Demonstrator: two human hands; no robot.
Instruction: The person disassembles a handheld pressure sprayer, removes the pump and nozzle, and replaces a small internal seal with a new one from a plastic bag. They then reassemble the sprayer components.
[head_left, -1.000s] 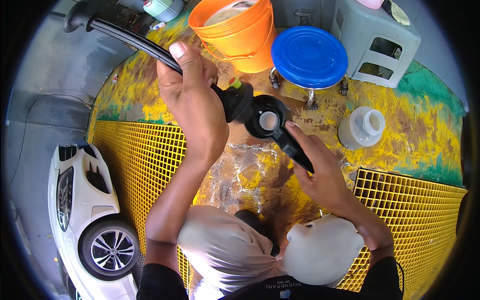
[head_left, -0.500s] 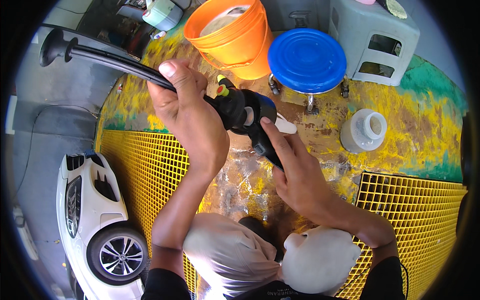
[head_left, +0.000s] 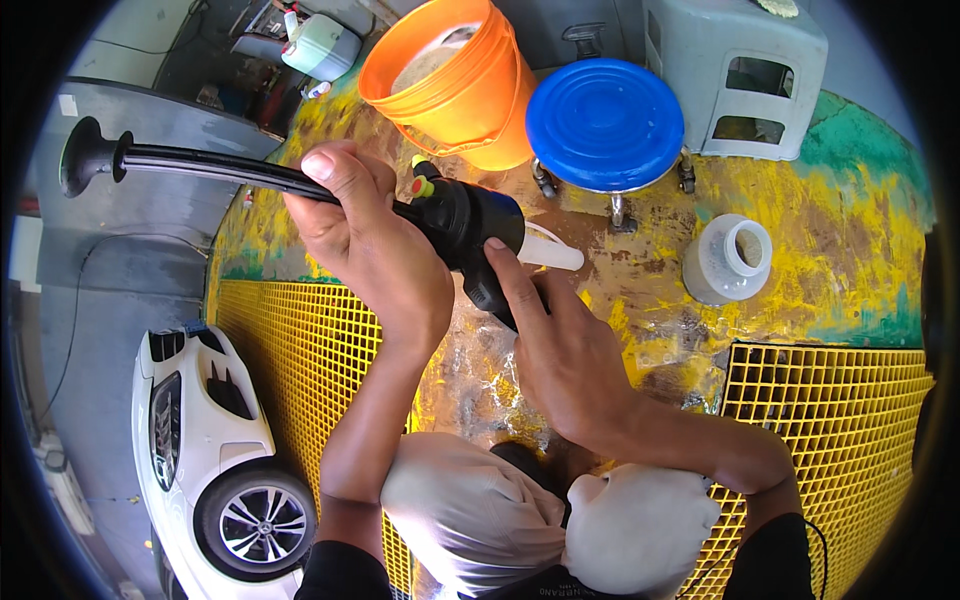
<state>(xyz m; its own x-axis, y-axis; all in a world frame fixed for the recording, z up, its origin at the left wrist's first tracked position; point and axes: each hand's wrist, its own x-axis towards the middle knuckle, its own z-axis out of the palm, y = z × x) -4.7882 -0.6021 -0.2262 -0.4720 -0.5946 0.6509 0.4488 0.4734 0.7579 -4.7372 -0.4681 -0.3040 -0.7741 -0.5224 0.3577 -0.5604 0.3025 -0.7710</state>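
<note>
Head view, looking down from above: a person held a black spray gun (head_left: pixel 455 215) with both bare hands over a rusty, yellow-stained floor (head_left: pixel 860 230). The left hand (head_left: pixel 365 240) was wrapped around the gun's long black wand (head_left: pixel 200 165), fingers curled tight and pressed together, the thumb lying along the top. The wand ran off to the left and ended in a flared black nozzle (head_left: pixel 85 155). The right hand (head_left: pixel 555 345) gripped the gun's body from below, its index finger stretched up along the black housing, the other fingers folded around the handle. A white tube (head_left: pixel 550 250) stuck out of the body to the right, just beside that finger.

Behind the gun stood an orange bucket (head_left: pixel 455 85), and next to it a round blue lid (head_left: pixel 605 120) and a grey plastic stool (head_left: pixel 735 75). A small open white jar (head_left: pixel 728 262) sat apart on the right. Yellow grating (head_left: pixel 285 350) flanked the floor, and a white car (head_left: pixel 190 440) was parked at lower left.
</note>
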